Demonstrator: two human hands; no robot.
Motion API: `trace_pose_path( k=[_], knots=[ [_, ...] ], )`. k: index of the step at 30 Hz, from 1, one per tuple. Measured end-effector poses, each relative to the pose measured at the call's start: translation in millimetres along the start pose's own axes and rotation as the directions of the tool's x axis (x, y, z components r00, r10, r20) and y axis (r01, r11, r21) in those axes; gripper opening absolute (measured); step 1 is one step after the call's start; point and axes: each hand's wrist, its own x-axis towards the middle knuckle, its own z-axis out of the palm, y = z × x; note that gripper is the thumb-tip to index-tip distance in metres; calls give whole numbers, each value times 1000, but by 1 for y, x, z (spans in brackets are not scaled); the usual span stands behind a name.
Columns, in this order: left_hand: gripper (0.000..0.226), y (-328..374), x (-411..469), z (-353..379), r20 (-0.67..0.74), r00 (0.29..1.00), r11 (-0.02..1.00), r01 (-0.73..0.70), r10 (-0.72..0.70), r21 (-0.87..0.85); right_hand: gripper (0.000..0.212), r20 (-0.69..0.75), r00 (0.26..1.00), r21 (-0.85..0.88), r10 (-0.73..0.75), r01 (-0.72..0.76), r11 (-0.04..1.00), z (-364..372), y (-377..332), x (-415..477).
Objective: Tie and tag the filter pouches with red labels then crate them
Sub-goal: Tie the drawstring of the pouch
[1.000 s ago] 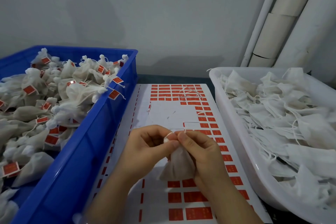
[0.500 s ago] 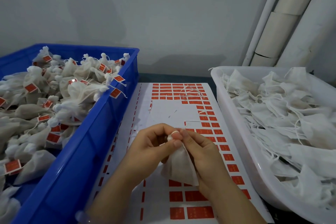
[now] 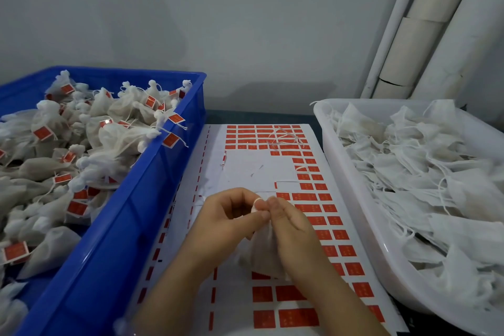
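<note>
We have the blue crate (image 3: 141, 215) of tied, tagged pouches along the bench's left edge and the white tub (image 3: 362, 207) of untied ones along its right edge, with the label sheet (image 3: 261, 172) laid flat between them. Over the sheet's near half we hold one filter pouch (image 3: 259, 254), its long axis upright, neck topmost. Our left hand (image 3: 226, 224) and right hand (image 3: 291, 229) are both pinched closed on that neck, fingertips meeting. Red labels (image 3: 313, 207) lie just right of the right hand, so it seems the handier for peeling one. The crate's open top, beside the left hand, looks unobstructed for dropping in.
</note>
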Motion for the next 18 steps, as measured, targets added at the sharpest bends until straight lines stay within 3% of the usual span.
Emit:
trace_pose_path(
  k=[6,11,15,18],
  knots=[
    [6,4,-1,1,-72,994,994,-74,81,85,24,-33,999,75,-31,34,997,-1,0,0],
    [31,7,-2,-2,-12,994,985,-104,106,140,33,-39,999,147,-19,25,989,-4,3,2],
    [10,3,-3,-4,15,989,946,-144,146,292,45,-78,996,109,-44,52,993,-3,10,4],
    [8,4,-4,-2,-9,986,930,-155,168,332,45,-125,989,62,-80,88,994,-2,11,5]
  ],
)
